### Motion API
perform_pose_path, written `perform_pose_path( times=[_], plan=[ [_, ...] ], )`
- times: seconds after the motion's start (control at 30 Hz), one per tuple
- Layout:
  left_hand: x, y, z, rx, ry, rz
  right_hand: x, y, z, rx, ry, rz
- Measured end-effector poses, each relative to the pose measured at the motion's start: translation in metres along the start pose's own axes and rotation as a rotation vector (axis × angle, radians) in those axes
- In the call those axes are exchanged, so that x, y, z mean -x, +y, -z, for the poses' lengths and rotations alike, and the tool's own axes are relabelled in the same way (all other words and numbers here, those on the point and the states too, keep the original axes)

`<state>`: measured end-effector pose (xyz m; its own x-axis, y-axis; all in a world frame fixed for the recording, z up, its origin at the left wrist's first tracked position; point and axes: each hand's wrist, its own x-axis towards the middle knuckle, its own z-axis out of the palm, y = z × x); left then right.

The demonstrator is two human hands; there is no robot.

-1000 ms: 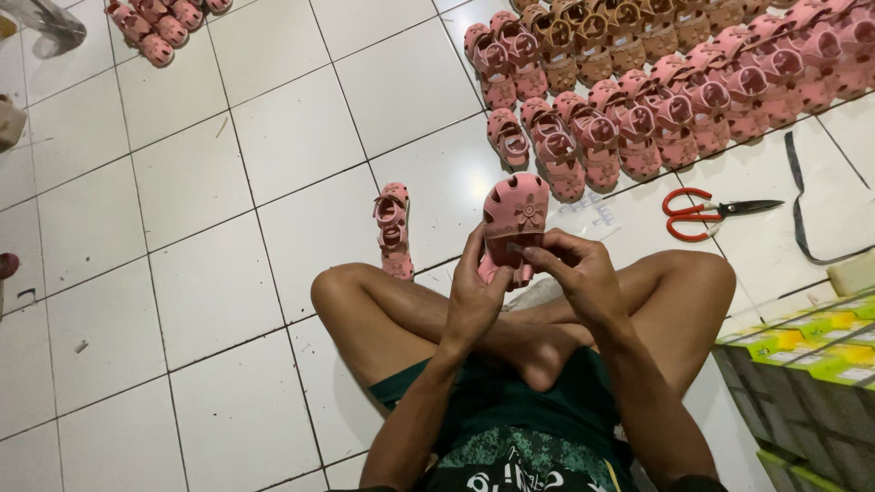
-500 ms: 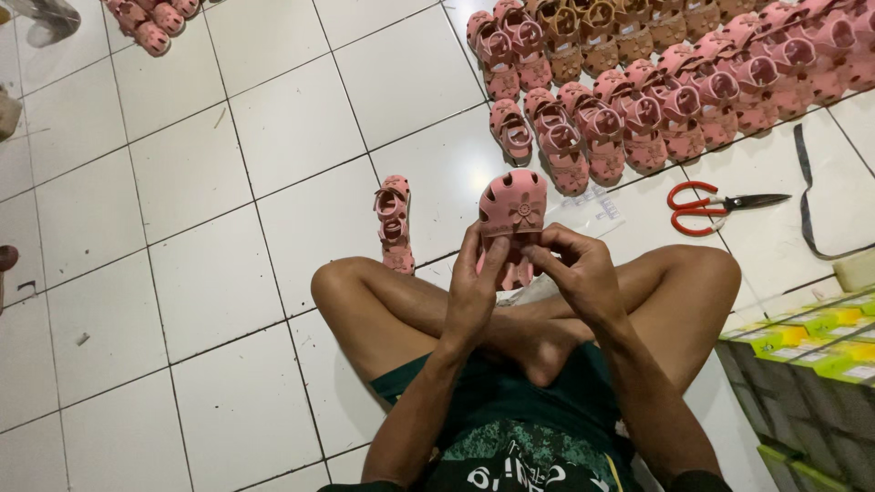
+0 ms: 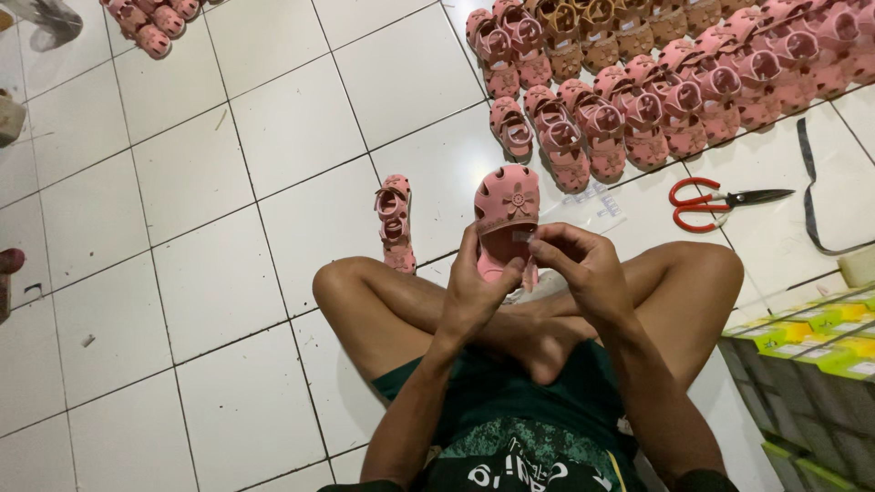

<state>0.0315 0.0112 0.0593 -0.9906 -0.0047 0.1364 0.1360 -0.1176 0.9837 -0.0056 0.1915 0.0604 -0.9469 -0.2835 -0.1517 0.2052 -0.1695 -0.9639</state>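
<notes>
**Pink sandal held over crossed legs**

Our left hand (image 3: pixel 476 293) grips the pink sandal (image 3: pixel 507 219) from below; our right hand (image 3: pixel 583 269) pinches a small clear tag at its strap. Red-handled scissors (image 3: pixel 706 197) lie at three o'clock.

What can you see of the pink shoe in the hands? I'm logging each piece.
The pink shoe is a small child's sandal of rubbery-looking plastic, with round holes and a moulded flower on the toe. It is held toe away from the person, above the crossed legs. The left hand grips its side; the right hand pinches at its opening.
</notes>
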Motion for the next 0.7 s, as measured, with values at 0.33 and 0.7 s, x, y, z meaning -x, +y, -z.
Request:
perform_pose_path(
  times=[0.33,0.7],
  plan=[
    [0.002,0.000,-0.006,0.003,0.056,0.115,-0.006,0.007,-0.010,0.092,0.009,0.110],
    [0.006,-0.017,-0.005,0.123,0.025,0.058,-0.004,0.009,-0.011,0.156,0.033,0.170]
  ],
)
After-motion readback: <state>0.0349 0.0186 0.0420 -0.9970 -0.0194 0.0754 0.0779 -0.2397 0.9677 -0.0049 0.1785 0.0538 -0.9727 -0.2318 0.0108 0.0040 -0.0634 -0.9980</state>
